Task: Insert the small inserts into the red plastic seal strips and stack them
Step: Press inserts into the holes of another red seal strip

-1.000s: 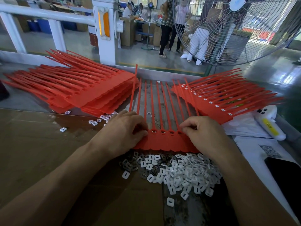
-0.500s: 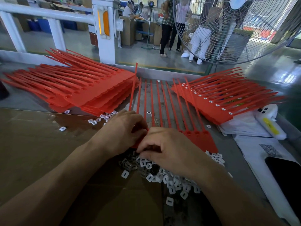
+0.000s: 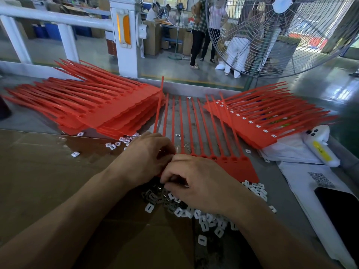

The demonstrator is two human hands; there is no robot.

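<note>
A red seal strip sheet [image 3: 239, 167] lies flat in front of me, its tails pointing away. My left hand [image 3: 143, 158] grips the sheet's left end with curled fingers. My right hand [image 3: 198, 183] sits right beside it, fingers curled over the sheet's near edge and the pile of small white inserts [image 3: 206, 214]; what the fingertips pinch is hidden. A stack of red sheets with empty holes [image 3: 93, 111] lies at the left. A stack of sheets with white inserts fitted [image 3: 272, 123] lies at the right.
Loose inserts [image 3: 120, 142] are scattered by the left stack. Brown cardboard [image 3: 48, 171] covers the near table. A white handheld device [image 3: 320, 148], papers and a dark phone [image 3: 342, 214] lie at the right. A large fan [image 3: 281, 35] and a white railing [image 3: 120, 35] stand behind.
My right hand moved from the sheet's right end to its left end, next to my left hand, and now stays over the insert pile. The left hand kept its place.
</note>
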